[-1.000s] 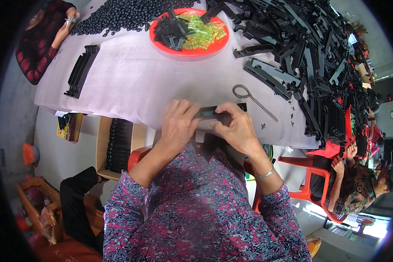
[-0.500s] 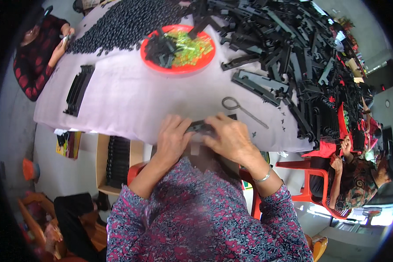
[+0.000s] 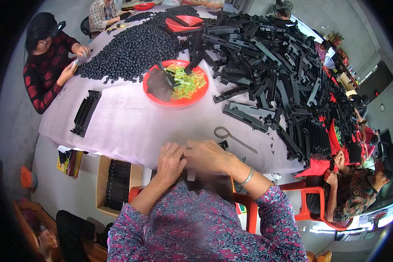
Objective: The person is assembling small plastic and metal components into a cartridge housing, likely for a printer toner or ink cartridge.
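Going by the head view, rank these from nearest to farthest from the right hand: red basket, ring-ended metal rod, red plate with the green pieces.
From the right hand:
1. Ring-ended metal rod: just beyond it, slightly right.
2. Red plate: farther forward, to the left.
3. Red basket: farthest, well beyond the plate.

The blouse (image 3: 205, 222) is mixing 3 floral hues, pink, navy and grey; the plate (image 3: 174, 103) is showing red, the tablecloth (image 3: 131, 118) pale lilac, the half-hidden part (image 3: 223, 145) seemingly black.
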A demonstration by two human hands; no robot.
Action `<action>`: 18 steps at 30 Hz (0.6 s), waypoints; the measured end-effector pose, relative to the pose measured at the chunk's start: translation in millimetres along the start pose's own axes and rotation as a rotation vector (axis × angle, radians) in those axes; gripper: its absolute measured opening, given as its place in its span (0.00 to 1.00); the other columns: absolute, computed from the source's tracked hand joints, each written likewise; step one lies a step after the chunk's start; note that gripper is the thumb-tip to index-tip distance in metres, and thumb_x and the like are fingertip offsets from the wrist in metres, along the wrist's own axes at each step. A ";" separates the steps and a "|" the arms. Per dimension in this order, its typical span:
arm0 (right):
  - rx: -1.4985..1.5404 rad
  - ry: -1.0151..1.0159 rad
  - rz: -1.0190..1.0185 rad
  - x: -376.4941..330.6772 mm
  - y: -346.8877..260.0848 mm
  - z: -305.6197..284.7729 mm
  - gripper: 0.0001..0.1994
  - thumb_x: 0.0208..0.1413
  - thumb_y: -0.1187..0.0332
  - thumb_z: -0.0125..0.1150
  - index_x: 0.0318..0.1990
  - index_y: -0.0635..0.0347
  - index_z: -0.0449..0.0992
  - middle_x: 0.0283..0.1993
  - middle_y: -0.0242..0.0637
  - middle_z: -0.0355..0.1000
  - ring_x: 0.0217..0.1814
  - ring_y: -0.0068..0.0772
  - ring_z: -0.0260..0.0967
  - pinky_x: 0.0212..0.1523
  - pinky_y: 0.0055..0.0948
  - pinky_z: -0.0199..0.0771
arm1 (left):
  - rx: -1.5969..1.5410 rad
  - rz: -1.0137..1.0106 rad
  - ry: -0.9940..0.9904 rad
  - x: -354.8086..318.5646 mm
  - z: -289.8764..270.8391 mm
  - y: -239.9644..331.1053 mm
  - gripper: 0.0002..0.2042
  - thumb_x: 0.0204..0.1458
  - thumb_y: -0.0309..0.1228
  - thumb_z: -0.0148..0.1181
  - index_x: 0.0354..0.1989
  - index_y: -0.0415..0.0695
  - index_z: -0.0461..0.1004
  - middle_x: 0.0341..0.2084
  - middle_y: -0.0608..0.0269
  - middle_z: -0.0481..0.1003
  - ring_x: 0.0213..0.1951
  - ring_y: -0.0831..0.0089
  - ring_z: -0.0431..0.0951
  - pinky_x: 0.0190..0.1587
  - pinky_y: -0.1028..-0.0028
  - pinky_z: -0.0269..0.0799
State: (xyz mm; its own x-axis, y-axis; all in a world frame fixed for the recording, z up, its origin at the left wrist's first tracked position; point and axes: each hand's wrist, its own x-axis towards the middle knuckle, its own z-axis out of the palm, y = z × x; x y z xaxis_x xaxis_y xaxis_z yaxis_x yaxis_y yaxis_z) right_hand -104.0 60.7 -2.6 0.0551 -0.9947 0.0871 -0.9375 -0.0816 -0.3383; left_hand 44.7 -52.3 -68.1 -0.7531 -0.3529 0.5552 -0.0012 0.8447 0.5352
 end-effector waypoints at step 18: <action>0.256 0.394 0.080 -24.0 -29.0 -5.7 0.08 0.53 0.78 0.65 0.41 0.62 0.79 0.31 0.42 0.71 0.30 0.42 0.71 0.32 0.36 0.72 | 0.114 -0.080 0.182 -6.8 -43.3 -24.3 0.18 0.40 0.32 0.73 0.40 0.39 0.80 0.30 0.55 0.72 0.39 0.53 0.73 0.45 0.58 0.68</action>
State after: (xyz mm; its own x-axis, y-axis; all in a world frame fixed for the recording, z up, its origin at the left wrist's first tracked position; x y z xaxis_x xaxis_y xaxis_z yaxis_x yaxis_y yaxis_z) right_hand -80.1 87.4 10.5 -0.1951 -0.9028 0.3833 -0.8161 -0.0674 -0.5740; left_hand 78.4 -87.8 -57.3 -0.6166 -0.4783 0.6253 -0.1384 0.8477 0.5121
